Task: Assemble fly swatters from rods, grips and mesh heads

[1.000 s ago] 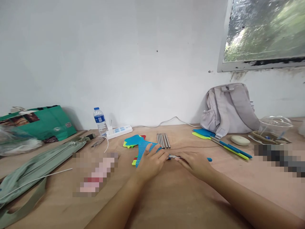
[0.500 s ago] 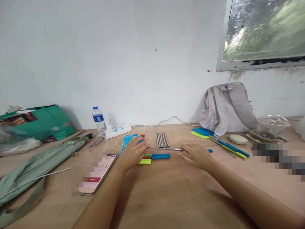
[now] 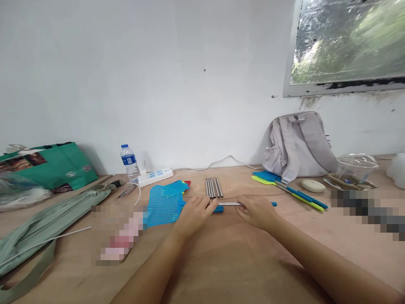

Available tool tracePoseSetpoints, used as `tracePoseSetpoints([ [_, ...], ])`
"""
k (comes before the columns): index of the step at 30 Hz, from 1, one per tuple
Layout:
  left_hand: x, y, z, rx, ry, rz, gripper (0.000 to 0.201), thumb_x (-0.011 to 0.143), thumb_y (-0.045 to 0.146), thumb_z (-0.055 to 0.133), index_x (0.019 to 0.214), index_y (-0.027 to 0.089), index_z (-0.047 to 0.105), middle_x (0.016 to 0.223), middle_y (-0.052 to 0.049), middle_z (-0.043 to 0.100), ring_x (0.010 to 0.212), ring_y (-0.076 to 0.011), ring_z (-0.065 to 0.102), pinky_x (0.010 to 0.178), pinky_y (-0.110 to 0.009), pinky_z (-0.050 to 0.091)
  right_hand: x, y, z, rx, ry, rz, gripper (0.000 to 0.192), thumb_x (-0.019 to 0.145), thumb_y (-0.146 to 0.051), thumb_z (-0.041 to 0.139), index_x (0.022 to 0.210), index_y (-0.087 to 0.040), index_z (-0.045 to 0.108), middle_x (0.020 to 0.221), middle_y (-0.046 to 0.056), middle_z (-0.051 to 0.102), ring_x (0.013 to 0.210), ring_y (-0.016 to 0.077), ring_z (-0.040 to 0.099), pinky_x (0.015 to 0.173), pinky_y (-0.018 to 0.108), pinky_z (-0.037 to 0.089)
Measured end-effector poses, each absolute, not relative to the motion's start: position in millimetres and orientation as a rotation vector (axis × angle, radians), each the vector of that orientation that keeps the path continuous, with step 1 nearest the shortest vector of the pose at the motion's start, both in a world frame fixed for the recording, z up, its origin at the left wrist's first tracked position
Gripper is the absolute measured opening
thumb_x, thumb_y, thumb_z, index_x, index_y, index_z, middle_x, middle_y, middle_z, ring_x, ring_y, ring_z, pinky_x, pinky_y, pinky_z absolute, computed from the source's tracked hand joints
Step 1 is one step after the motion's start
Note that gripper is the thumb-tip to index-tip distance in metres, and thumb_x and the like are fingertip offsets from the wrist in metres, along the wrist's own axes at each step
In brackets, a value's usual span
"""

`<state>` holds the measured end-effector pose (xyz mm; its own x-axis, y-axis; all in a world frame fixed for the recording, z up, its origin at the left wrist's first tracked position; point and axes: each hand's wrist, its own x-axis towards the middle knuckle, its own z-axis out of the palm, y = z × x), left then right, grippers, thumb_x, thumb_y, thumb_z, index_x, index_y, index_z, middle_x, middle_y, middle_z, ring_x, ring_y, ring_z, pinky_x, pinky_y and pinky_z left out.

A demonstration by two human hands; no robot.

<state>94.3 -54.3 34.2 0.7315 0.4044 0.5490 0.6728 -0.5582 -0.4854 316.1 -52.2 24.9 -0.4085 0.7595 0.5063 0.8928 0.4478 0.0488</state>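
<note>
Gripping metal rod [image 3: 229, 204] — left hand [image 3: 193, 213], right hand [image 3: 256, 211], bottle [image 3: 129, 162] label unreadable

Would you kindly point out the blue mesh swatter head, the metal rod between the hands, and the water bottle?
blue mesh swatter head [image 3: 163, 204], head view, middle of the mesh.
metal rod [image 3: 229, 204], head view, bare stretch between the hands.
water bottle [image 3: 129, 161], head view, its label.

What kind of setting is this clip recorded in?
Probably a makeshift workbench in a plain room, not a factory: a bare wooden table against a white wall, with a backpack, a water bottle and a power strip lying about.
</note>
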Motion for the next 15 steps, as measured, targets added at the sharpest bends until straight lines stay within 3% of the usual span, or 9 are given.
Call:
tracePoseSetpoints([
  [5, 49, -40, 45, -2.179, -0.783, -0.475, 0.029, 0.079, 0.005, 0.036, 0.094, 0.02, 0.055, 0.073, -0.003, 0.057, 0.064, -0.0151, 0.052, 0.059, -0.026, 0.034, 341, -35, 26, -1.492, -2.296, -0.572, 0.014, 0.071, -0.018, 0.043, 0.062, -0.02, 0.052, 0.062, 0.002, 0.061, 0.058, 0.0144, 0.052, 0.048, 0.026, 0.017],
  [9, 14, -29, 47, -2.166, -0.869, -0.516, 0.022, 0.084, 0.016, 0.036, 0.093, 0.021, 0.056, 0.07, -0.003, 0.057, 0.06, -0.0141, 0.052, 0.056, -0.025, 0.034, 365, -25, 28, -1.593, -2.209, -0.673, 0.016, 0.07, -0.02, 0.042, 0.056, -0.019, 0.05, 0.056, 0.002, 0.058, 0.052, 0.0133, 0.05, 0.047, 0.026, 0.014],
  [15, 12, -32, 45, -2.178, -1.03, -0.622, 0.022, 0.083, 0.029, 0.038, 0.089, 0.021, 0.058, 0.077, -0.005, 0.061, 0.07, -0.0159, 0.055, 0.066, -0.027, 0.039, 368, -28, 26, -1.498, -2.156, -0.637, 0.016, 0.068, -0.021, 0.043, 0.053, -0.019, 0.048, 0.053, 0.0, 0.056, 0.053, 0.0128, 0.048, 0.048, 0.025, 0.015],
])
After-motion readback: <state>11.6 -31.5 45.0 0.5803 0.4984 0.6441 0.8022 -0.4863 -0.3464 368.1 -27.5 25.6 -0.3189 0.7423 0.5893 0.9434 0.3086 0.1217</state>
